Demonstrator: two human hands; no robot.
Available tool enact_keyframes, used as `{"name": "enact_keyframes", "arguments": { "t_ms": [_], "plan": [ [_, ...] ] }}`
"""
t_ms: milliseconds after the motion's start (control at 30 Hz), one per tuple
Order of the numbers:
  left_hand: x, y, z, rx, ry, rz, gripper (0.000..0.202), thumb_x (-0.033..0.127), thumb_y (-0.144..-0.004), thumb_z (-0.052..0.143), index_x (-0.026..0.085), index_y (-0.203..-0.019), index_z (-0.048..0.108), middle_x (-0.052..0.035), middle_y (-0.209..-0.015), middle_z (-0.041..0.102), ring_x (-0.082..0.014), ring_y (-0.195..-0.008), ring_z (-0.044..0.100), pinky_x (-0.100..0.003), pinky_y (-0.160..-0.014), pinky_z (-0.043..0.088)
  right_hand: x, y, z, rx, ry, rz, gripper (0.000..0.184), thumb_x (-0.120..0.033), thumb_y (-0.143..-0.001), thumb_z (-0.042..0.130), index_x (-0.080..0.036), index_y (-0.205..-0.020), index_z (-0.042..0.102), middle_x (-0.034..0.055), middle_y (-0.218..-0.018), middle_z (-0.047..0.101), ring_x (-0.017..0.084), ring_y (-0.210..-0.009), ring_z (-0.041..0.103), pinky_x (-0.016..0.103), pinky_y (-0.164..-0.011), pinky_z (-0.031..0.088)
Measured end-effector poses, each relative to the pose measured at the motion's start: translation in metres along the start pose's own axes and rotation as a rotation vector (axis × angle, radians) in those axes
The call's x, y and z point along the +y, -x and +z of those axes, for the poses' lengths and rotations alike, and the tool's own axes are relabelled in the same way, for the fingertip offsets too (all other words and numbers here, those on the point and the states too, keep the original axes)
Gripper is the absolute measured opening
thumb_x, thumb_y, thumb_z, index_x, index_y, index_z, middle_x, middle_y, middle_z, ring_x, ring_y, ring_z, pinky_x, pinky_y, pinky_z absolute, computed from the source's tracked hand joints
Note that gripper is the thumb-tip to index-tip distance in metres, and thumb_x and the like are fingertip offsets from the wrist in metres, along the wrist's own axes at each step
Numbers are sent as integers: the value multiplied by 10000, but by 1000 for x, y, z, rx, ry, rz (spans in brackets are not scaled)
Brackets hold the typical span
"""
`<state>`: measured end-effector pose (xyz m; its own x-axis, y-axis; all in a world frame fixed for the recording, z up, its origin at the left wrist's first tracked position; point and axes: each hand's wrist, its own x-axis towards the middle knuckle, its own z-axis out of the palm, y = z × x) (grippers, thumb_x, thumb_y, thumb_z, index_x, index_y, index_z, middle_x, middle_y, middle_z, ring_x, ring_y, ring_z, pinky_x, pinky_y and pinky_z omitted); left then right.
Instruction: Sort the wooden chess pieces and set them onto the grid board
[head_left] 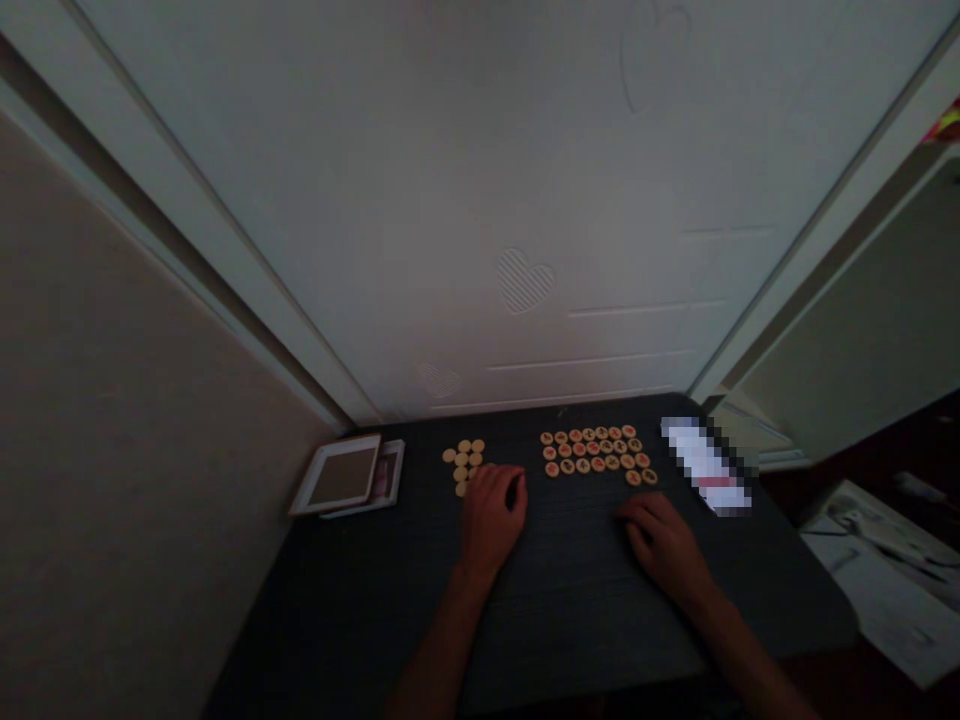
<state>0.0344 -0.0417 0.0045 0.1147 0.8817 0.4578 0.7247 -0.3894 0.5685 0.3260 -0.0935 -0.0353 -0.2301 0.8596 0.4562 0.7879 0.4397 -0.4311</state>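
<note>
My left hand (491,515) is over the right side of a small group of round wooden pieces with plain faces up (462,460). Its fingers are bent, thumb and forefinger close together; whether a piece is between them is hidden. To the right lie rows of Chinese chess pieces (592,450), their red and black characters showing. Just below the short last row of two pieces (641,478), my right hand (664,545) rests near the dark tabletop (570,620). Its fingers are loosely bent, with a gap between thumb and forefinger, and no piece shows in it.
Two stacked frames (341,475) lie at the table's left. A bright, pixelated oblong object (705,468) lies at the right edge. Behind the table stands a white panel (450,200) with heart patterns. A white box-like thing (892,570) is lower down at the right.
</note>
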Motion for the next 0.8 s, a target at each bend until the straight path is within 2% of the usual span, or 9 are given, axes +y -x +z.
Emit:
{"name": "enact_keyframes", "arguments": {
  "t_ms": [67, 133, 300, 400, 500, 667, 800],
  "plan": [
    [-6, -1, -7, 87, -150, -45, 200, 247, -931, 572, 224, -1082, 701, -109, -1177, 700, -321, -1137, 591, -515, -1018, 429, -7, -1, 2, -46, -22, -19, 212, -179, -917, 519, -254, -1012, 694, 78, -999, 694, 247, -942, 650, 419, -846, 572],
    [-11, 0, -11, 110, -253, -66, 212, 250, -916, 591, 220, -1095, 701, -132, -1270, 665, -365, -1212, 547, -559, -1011, 417, -16, -2, 4, -98, -48, -54, 224, -167, -922, 513, -254, -1025, 691, 75, -1008, 695, 243, -942, 649, 416, -844, 570],
    [-5, 12, -9, 30, -324, 8, 194, 206, -915, 590, 223, -1076, 698, -131, -1385, 607, -378, -1294, 503, -585, -1043, 370, -38, -4, 12, -171, -104, -112, 241, -120, -901, 528, -251, -1034, 681, 66, -1019, 692, 238, -940, 643, 411, -836, 559],
    [7, 23, -2, -99, -259, 92, 190, 211, -938, 577, 243, -1089, 688, -98, -1308, 663, -332, -1223, 563, -534, -1009, 415, -48, -6, 15, -177, -150, -91, 247, -101, -896, 531, -250, -1029, 677, 61, -1009, 691, 233, -941, 642, 401, -840, 553],
    [13, 31, 4, -190, -171, 116, 165, 221, -951, 573, 240, -1074, 682, -75, -1183, 720, -287, -1113, 623, -467, -928, 487, -55, -10, 17, -176, -202, -54, 262, -86, -903, 510, -242, -1039, 672, 61, -1017, 690, 229, -969, 638, 403, -875, 543],
    [9, 32, 6, -243, 25, 122, 165, 244, -971, 562, 245, -1085, 682, -68, -1133, 734, -255, -1074, 653, -436, -961, 520, -65, -26, 23, -158, -254, -6, 273, -102, -904, 517, -242, -1073, 679, 63, -1015, 697, 233, -987, 643, 424, -915, 533],
    [7, 34, 7, -262, 235, 90, 234, 265, -982, 546, 254, -1187, 659, -67, -1243, 689, -222, -1132, 652, -403, -1009, 530, -72, -35, 34, -109, -345, 38, 275, -129, -919, 507, -241, -1121, 657, 65, -1042, 702, 223, -986, 658, 397, -900, 548]
  ]
}}
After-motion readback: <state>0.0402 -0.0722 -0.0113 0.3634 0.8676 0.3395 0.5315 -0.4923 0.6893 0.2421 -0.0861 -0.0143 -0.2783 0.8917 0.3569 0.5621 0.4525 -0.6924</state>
